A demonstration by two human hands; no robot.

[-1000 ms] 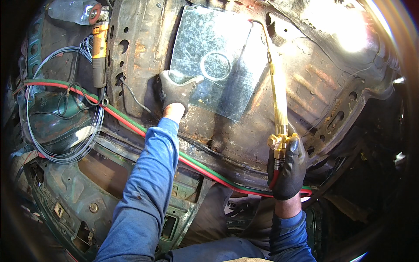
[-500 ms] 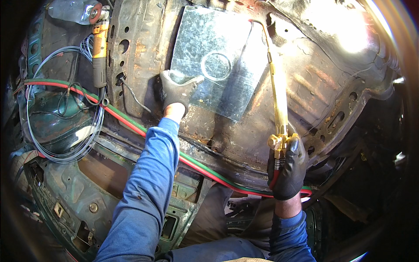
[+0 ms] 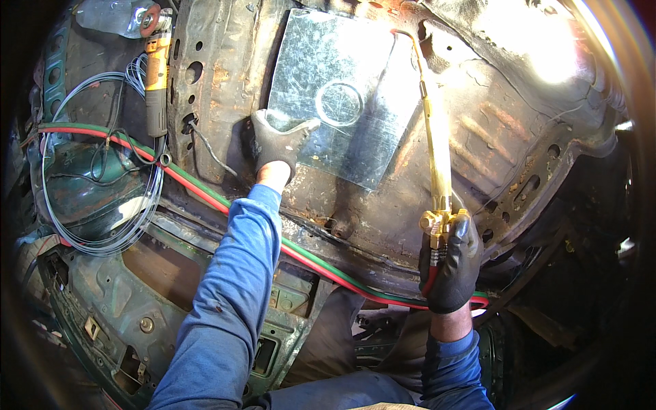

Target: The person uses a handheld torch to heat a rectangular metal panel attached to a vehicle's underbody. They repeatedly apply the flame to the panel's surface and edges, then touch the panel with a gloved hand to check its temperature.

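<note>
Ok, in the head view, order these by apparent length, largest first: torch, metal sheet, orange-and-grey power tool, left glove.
1. Torch, slim but longest
2. Metal sheet, broadest; glare blurs its upper right edge
3. Orange-and-grey power tool
4. Left glove

Head fisheye | looks down | near, above left hand, right hand

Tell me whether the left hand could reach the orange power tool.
Probably yes: only rusty panel shows between the left hand and the orange power tool, though the hand must leave the metal sheet's edge.
</note>
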